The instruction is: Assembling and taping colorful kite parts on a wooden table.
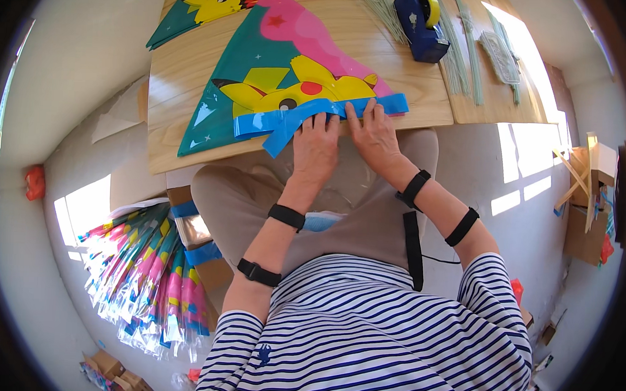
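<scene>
Nearest the camera is the person's striped shirt (363,335), with both forearms reaching away over the lap, each wearing black bands. To the near left, on the floor, lies a fanned stack of wrapped kites (148,272) in clear plastic, and beside it a cardboard box (194,233) edged with blue tape.

Both hands rest at the near edge of the wooden table (186,67). The left hand (315,149) lies flat, fingers spread and pressing down on a blue ribbon tail (288,119) that runs along the bottom edge of a triangular kite (262,63). The right hand (374,135) sits just beside it, fingers extended and pressing the same blue strip where it meets the kite's right corner. Neither hand is closed around anything; both are open and pushing down.

The kite lies flat on the table, teal with a yellow cartoon figure and a pink shape, its point running away from the person. One loose end of the ribbon hangs over the table's edge.

Farther off, a second kite (195,5) of the same pattern lies at the far left. At the far right stand a blue tape dispenser (421,23) and a spread of thin green rods (462,56).
</scene>
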A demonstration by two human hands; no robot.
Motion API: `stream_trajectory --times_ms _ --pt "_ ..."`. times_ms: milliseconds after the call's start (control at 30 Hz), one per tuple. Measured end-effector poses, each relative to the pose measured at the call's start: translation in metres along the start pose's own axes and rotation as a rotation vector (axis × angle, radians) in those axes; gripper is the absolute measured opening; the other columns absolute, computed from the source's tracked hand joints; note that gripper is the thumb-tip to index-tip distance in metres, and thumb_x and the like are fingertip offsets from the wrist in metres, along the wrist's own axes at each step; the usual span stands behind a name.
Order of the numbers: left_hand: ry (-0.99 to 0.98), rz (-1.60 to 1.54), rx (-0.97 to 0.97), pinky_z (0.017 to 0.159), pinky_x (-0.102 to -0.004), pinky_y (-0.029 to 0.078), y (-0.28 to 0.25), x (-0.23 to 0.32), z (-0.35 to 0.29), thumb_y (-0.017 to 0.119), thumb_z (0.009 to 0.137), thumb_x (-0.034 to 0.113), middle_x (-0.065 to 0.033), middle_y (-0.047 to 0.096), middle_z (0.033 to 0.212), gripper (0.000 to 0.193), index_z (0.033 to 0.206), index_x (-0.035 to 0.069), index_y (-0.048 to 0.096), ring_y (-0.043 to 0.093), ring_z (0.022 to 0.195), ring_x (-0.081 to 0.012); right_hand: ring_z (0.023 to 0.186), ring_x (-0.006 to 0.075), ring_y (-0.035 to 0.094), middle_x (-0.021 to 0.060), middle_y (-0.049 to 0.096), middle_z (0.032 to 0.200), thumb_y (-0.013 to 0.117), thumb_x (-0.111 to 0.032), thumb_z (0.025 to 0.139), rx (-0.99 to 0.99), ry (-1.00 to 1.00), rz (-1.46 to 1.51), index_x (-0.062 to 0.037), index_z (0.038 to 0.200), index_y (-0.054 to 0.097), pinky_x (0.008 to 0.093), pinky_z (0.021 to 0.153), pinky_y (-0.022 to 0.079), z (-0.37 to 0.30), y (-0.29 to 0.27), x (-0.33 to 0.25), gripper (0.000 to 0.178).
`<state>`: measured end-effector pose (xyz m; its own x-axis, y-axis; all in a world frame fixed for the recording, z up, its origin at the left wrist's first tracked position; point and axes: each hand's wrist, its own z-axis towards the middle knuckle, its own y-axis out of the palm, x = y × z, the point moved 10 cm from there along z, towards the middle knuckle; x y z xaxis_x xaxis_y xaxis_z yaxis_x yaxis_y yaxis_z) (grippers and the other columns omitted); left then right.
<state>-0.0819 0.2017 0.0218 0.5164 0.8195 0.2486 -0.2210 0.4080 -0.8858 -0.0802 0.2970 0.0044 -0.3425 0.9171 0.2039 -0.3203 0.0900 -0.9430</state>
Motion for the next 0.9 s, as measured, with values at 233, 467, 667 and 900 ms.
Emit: stream_trajectory --times_ms 233,467,667,900 --pt "-0.383 -0.509 0.055 0.093 -0.0446 0.053 -0.022 -0.051 -0.009 0.087 0.075 0.015 -0.0175 0.063 0.119 0.058 0.124 0.001 0.06 0.063 0.108 -0.0369 0.112 0.0439 0.058 0.0459 0.057 0.129 0.061 -0.011 0.088 -0.014 -0.01 -0.037 0.0011 0.144 0.057 0.0437 0.088 0.053 -0.001 0.003 -0.003 0.057" --pt "-0.926 -1.596 0.251 0.088 -0.0309 0.057 -0.005 -0.12 -0.033 0.077 0.092 0.011 -0.0131 0.07 0.11 0.037 0.121 -0.002 0.059 0.069 0.096 -0.02 0.111 0.0437 0.059 0.0459 0.057 0.127 0.06 -0.009 0.088 0.003 -0.028 -0.069 0.0014 0.143 0.058 0.0438 0.088 0.054 -0.001 0.001 -0.005 0.055" --pt "-1.052 -1.645 0.377 0.08 -0.0314 0.061 -0.012 -0.156 -0.043 0.073 0.094 0.009 -0.0158 0.072 0.106 0.031 0.12 -0.001 0.061 0.071 0.086 -0.0184 0.112 0.0441 0.058 0.0455 0.057 0.127 0.059 -0.009 0.089 0.0 -0.022 -0.067 0.0014 0.142 0.058 0.0441 0.089 0.053 0.0 0.001 -0.005 0.054" --pt "-1.147 -1.359 0.176 0.075 -0.0345 0.063 -0.009 -0.18 -0.049 0.066 0.099 0.011 -0.0152 0.073 0.097 0.016 0.11 0.0 0.062 0.073 0.08 -0.0213 0.113 0.0447 0.058 0.0453 0.058 0.127 0.058 -0.01 0.09 -0.003 -0.025 -0.088 0.001 0.142 0.058 0.0444 0.089 0.053 -0.001 0.004 -0.005 0.053"
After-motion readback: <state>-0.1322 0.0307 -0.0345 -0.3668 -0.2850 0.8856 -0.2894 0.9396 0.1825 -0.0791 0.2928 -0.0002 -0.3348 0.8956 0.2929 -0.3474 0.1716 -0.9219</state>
